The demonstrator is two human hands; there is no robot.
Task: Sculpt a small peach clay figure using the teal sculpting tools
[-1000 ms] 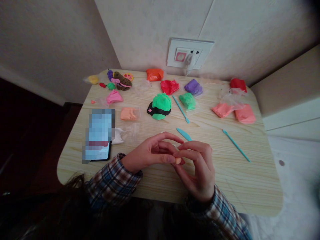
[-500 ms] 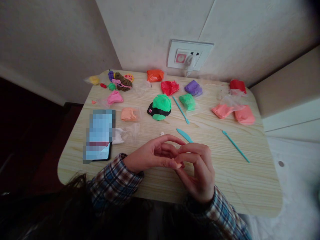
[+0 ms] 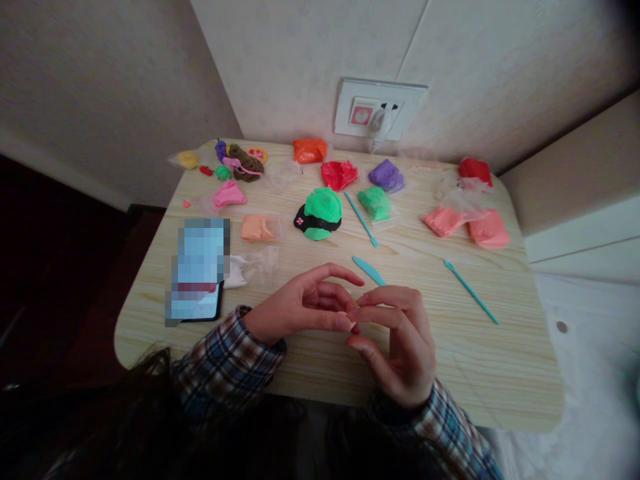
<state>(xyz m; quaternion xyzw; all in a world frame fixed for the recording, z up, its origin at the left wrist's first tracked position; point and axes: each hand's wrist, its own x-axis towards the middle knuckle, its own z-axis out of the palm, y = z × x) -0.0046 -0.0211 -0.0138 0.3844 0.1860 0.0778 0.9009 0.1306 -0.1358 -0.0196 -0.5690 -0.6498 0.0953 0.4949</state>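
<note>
Clay (image 3: 353,318) sits in the left hand's (image 3: 303,309) narrow thumb-and-finger grip above the tabletop (image 3: 480,373), probably best shaped with light fingertip presses from the right hand (image 3: 404,340), its thumb parted from its fingers.

A: Table (image 3: 480,373) layout, quick?
B: Cap (image 3: 319,215) mid-table, phone (image 3: 200,267) at left, clay packet (image 3: 257,227) between them.
A: Back?
B: Clay models (image 3: 245,163) in back left corner, more packets (image 3: 310,151) along the back edge, socket (image 3: 381,110) on the wall (image 3: 300,53) above.
A: Right of the cap?
B: Stick tool (image 3: 361,219) just beside it. Second stick tool (image 3: 471,291) further right, nearer the front.
A: In front?
B: Knife (image 3: 368,270), front-right of cap. Then, near side: left hand (image 3: 300,303), right hand (image 3: 403,340), clay bit (image 3: 352,320) between them.
</note>
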